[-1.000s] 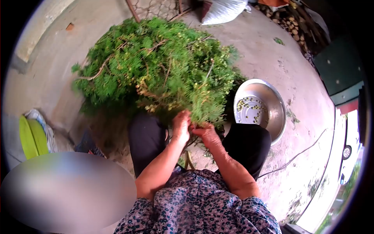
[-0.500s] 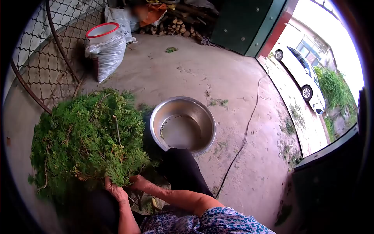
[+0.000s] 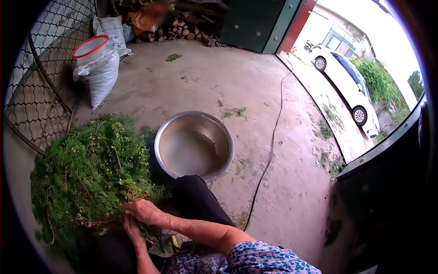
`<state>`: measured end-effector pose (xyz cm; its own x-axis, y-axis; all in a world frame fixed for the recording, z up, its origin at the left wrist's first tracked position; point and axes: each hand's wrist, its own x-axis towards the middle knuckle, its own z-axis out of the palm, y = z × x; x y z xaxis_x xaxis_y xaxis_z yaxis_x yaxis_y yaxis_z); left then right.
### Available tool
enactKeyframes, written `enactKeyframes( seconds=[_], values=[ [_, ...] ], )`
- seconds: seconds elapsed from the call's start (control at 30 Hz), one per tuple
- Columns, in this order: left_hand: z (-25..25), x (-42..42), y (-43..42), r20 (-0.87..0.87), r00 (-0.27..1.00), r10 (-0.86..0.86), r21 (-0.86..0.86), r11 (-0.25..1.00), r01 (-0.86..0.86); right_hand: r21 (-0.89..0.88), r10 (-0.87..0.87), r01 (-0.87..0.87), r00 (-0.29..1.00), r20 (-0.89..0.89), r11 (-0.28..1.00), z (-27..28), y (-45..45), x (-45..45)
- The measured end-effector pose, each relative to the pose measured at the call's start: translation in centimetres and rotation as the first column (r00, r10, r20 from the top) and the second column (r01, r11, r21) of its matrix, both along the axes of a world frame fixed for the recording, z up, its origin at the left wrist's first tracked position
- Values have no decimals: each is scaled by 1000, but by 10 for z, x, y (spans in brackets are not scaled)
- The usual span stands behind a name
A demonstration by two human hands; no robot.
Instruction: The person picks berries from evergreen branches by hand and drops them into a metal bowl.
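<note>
Heap of leafy green branches [image 3: 86, 176], lying directly before the fingers and spreading mainly to their left. The right hand [image 3: 144, 211] is at the heap's near edge, its fingers curled inward among the foliage. The left hand [image 3: 132, 228] lies just below it, close against it, its fingers partly hidden. From where I stand I cannot tell how far either set of fingers is closed, nor whether a sprig is pinched between them.

Metal basin [image 3: 222, 148], wide and round, beyond the fingers and to their right, beside the heap; a dark-trousered knee [image 3: 196, 192] overlaps its near rim. Patterned sleeve [image 3: 273, 256], to the right of the fingers and nearer the body. Dark cable [image 3: 273, 141], crossing the concrete floor [image 3: 205, 93] farther right of the fingers than the basin.

Well beyond the fingers, to their left: wire mesh panel [image 3: 41, 91] and white sack [image 3: 101, 86] topped by a red rim. Farthest ahead: stacked firewood [image 3: 185, 31]. Ahead and to the right: green door [image 3: 248, 23], then white car [image 3: 346, 75] outside.
</note>
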<state>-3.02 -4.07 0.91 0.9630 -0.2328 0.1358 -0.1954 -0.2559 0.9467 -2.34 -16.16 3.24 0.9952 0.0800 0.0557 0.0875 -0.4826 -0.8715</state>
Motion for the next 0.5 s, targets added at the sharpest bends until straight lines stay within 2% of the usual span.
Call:
enactKeyframes(
  seconds=[0.03, 0.1, 0.13, 0.2, 0.27, 0.3, 0.33, 0.37, 0.4, 0.47, 0.5],
  values=[
    [-2, 1, 1, 1, 1000, 2, -1, 1000, -2, -1, 2, -2, 1000, 1, 1000, -1, -1, 0],
    [-5, 1, 3, -29, 999, -20, -61, 998, 19, 70, -55, 46, 989, 140, 996, 1, -4, -7],
    [-6, 0, 3, -35, 999, -23, -54, 998, 21, 77, -59, 49, 989, 134, 996, 2, -7, -10],
    [-4, 1, 5, -146, 989, 12, -135, 990, -32, -10, 17, -15, 990, 138, 1000, 5, -11, -9],
    [-3, 3, 5, -115, 993, -3, -108, 994, -9, 16, -18, 15, 981, 191, 1000, -15, -9, -2],
    [-19, 7, 15, -92, 996, -16, -22, 1000, 14, 30, -23, 17, 976, 214, 999, -20, -9, 0],
    [-8, 5, 10, -40, 999, -17, -9, 1000, 16, 143, -61, 29, 973, 224, 989, -24, -8, 0],
    [-11, 5, 14, 48, 997, -66, 106, 992, 60, 206, -60, 26, 985, 162, 978, -20, -10, -3],
    [-13, 3, 15, 95, 994, -56, 175, 984, 39, 282, -68, 66, 998, 0, 957, -9, -12, -7],
    [-14, 6, 19, 318, 937, -142, 241, 968, 64, 403, -90, 129, 989, -114, 906, -17, -10, -8],
    [-8, 5, 20, 245, 958, -150, 239, 967, 90, 482, -58, 156, 976, -211, 862, -19, -9, -10]
  ],
)
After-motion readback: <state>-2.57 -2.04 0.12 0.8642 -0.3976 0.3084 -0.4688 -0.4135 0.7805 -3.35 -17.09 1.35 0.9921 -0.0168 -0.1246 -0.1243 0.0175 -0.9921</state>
